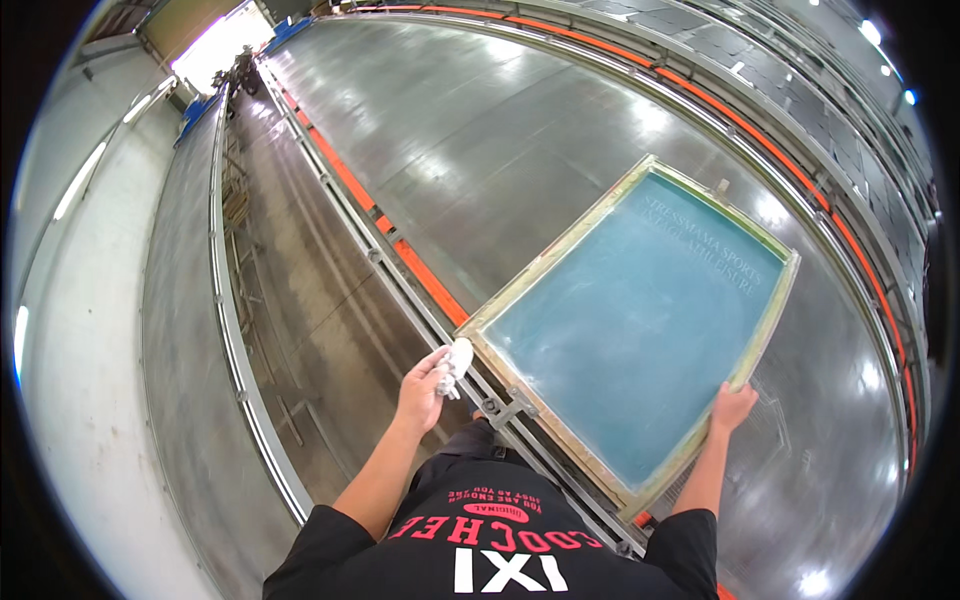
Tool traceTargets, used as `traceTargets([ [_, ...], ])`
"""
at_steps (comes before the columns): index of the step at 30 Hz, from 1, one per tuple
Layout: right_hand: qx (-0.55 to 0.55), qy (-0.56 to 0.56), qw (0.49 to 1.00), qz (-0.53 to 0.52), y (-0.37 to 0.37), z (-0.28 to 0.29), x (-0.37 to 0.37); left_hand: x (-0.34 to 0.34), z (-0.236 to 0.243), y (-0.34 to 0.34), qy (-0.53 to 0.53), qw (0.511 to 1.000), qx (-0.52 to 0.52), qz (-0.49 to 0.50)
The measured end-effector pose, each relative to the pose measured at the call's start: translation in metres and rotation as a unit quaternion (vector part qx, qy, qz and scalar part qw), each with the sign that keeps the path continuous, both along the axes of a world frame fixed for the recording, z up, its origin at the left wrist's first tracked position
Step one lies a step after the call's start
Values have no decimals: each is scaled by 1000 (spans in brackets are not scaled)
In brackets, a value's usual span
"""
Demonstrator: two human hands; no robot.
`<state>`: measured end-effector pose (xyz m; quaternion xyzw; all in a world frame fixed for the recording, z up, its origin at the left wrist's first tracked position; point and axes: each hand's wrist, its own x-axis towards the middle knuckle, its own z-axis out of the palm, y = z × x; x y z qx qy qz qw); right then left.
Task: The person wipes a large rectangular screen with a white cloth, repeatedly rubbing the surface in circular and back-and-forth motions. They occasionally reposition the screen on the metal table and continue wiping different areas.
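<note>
My left hand (420, 393) is closed around a crumpled white cloth (455, 366), held close to the near left corner of a screen-printing frame. That screen (630, 325) has teal-blue mesh with faint lettering toward its far end and a pale, worn border. It lies across the long grey printing table (450, 170), its near edge over the table's rail. On the screen's right border my right hand (735, 405) has its fingers wrapped round the edge, and some of them are hidden beneath it.
A metal rail with an orange strip (430, 283) runs along the table's near side; another orange strip (740, 120) follows the far side. A metal bracket (515, 405) sits at the near rail. To the left are an aisle (310, 240), a second table (180, 320) and a white wall (90, 400).
</note>
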<state>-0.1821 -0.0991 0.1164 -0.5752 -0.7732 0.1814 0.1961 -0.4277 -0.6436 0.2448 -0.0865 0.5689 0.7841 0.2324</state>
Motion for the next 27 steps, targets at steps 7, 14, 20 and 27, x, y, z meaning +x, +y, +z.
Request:
traceTargets([
  [7,-54,15,998,-21,25,21,-16,-34,-10,-44,-106,933,231,254],
  [14,2,133,991,-7,-26,40,-75,-113,15,-77,-85,941,239,224],
  [20,9,137,990,4,-61,53,-203,-204,25,-90,-83,942,225,234],
  [27,-18,131,991,-3,-101,38,-327,-369,10,-99,-49,965,208,150],
])
